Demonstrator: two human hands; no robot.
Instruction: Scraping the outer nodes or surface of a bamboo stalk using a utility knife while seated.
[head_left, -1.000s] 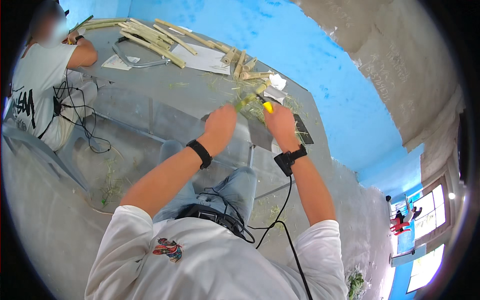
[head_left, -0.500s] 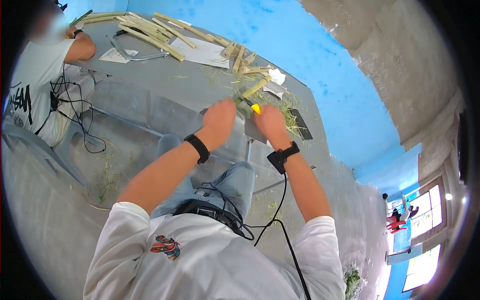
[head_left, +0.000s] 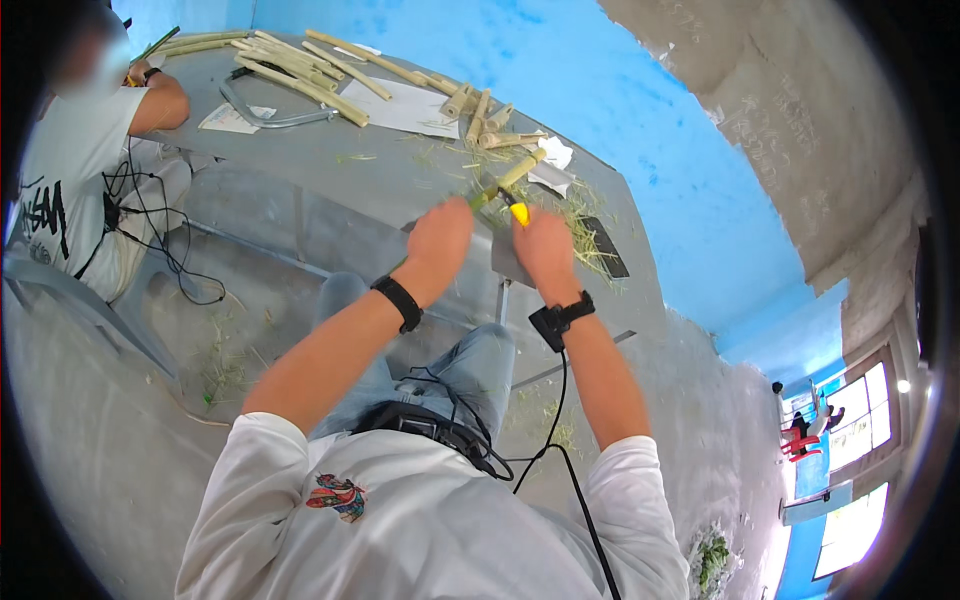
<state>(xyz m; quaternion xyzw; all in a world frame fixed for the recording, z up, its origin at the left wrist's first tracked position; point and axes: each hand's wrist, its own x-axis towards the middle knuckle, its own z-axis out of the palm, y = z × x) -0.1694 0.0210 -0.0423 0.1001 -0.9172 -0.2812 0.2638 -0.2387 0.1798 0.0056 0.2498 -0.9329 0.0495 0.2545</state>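
A pale green stick [head_left: 522,168] was clasped by the left hand [head_left: 442,238], its fingers closed around the near end, at the near side of a gray table [head_left: 385,185]. The far end was pointed up and to the right, toward a blue wall [head_left: 700,220]. A yellow-handled knife [head_left: 520,213] was gripped in the right hand [head_left: 545,245], its dark blade set across the stick just beside the left hand, though exact contact was hard to make out. Thin shavings [head_left: 588,248] were scattered beyond and to the right of the right hand. Farther back, crumpled white paper [head_left: 555,153] was left near short cut pieces [head_left: 487,120], and long sticks [head_left: 300,72] were piled partly over a curved metal frame [head_left: 280,123] and a white sheet [head_left: 405,108]. At left, a co-worker [head_left: 85,170] was seated, one arm rested on the tabletop.
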